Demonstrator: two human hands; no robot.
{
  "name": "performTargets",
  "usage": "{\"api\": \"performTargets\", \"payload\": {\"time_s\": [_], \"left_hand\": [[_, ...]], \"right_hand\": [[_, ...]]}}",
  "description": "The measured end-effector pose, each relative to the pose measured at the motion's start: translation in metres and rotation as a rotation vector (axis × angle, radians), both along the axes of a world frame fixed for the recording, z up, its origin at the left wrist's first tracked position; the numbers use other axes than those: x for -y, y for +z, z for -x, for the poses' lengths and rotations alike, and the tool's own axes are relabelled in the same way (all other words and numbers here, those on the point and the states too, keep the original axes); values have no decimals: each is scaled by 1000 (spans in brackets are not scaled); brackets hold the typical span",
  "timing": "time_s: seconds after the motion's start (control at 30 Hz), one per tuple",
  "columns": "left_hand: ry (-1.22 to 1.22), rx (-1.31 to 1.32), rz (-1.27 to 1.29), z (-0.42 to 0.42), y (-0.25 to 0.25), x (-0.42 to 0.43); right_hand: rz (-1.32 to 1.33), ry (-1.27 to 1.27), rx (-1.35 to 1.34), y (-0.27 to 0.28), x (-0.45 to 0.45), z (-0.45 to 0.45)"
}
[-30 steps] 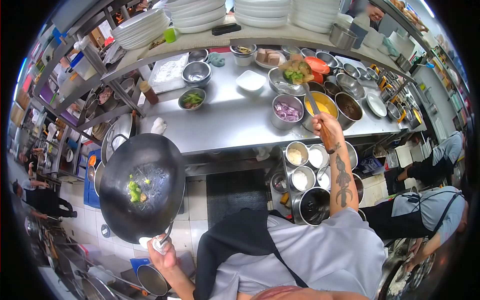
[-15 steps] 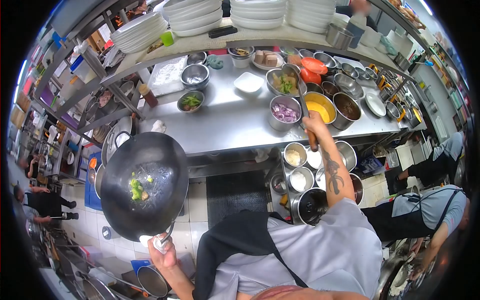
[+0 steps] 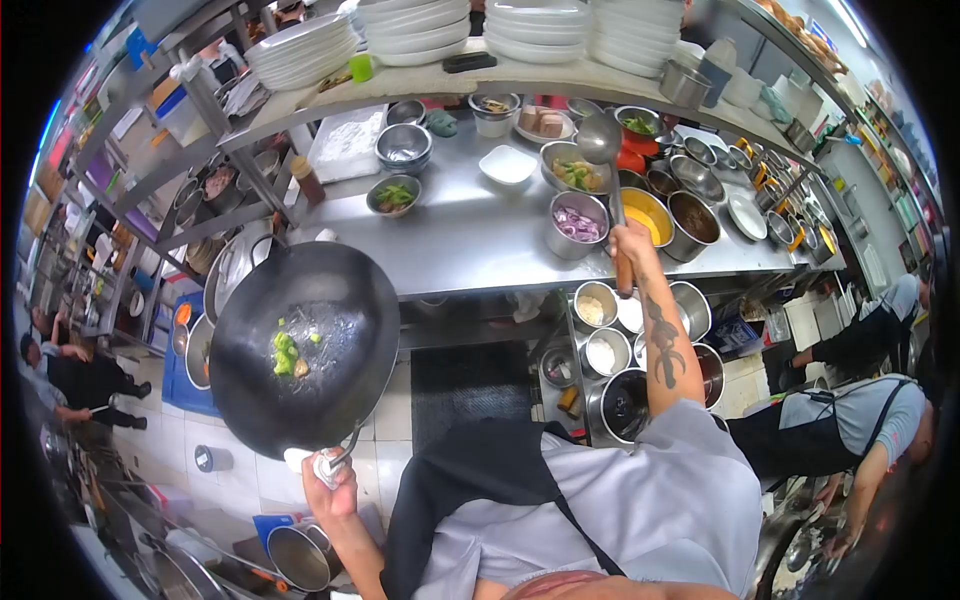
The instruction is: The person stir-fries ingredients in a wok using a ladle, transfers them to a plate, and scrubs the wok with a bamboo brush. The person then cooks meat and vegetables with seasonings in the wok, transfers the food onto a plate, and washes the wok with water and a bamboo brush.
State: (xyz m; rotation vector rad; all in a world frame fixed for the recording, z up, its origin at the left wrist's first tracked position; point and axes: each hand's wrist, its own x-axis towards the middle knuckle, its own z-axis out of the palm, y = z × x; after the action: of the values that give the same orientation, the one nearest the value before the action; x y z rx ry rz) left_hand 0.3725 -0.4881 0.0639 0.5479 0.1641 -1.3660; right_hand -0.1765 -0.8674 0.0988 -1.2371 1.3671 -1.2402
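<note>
Blackened metal is curving around a few green pieces in the wok, which the left hand is holding by its handle, fingers closed over a white cloth. The wok is hanging beside the left part of the steel table's front edge; if the cloth were slipping on the handle, the heavy pan could be rolling and spilling its pieces. The right hand is gripping the ladle firmly by its wooden handle, reaching over the right half of the table. The ladle's head is hovering by the metal bowl of food near the far edge, so a careless swing could be clipping that bowl's rim or the shelf above. Its shaft is passing between the onion pot and the yellow-filled pot; dropping the wrist could be nudging either toward the front edge, or dripping into them.
</note>
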Motion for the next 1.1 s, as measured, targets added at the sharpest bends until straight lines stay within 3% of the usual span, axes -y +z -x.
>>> {"api": "performTargets", "payload": {"time_s": [0.1,0.17,0.23,0.37,0.63,0.7,0.77,0.83,0.9,0.97,1.0,1.1], "left_hand": [[-56,15,43,-7,-16,2],[50,-2,14,3,-13,6],[44,66,-27,7,-9,7],[52,110,-50,11,-11,12],[101,219,-170,20,-10,25],[108,231,-194,23,-6,27],[90,233,-185,21,-14,28],[105,218,-203,23,-9,31],[83,172,-188,18,-17,29],[48,104,-138,12,-19,23],[46,82,-147,11,-21,20],[40,25,-148,7,-24,15]], "right_hand": [[22,105,444,47,-83,-43],[-28,104,557,69,-124,-73],[-207,388,456,68,-132,-80],[-383,593,356,80,-162,-157],[-294,918,-220,30,-179,-303],[-203,987,-227,27,-197,-323],[-286,1043,-212,22,-216,-338],[-486,1116,-135,33,-232,-348],[-883,1045,95,68,-244,-351],[-1031,986,318,88,-241,-346],[-1173,996,593,80,-233,-343],[-1303,962,857,67,-237,-337]]}}
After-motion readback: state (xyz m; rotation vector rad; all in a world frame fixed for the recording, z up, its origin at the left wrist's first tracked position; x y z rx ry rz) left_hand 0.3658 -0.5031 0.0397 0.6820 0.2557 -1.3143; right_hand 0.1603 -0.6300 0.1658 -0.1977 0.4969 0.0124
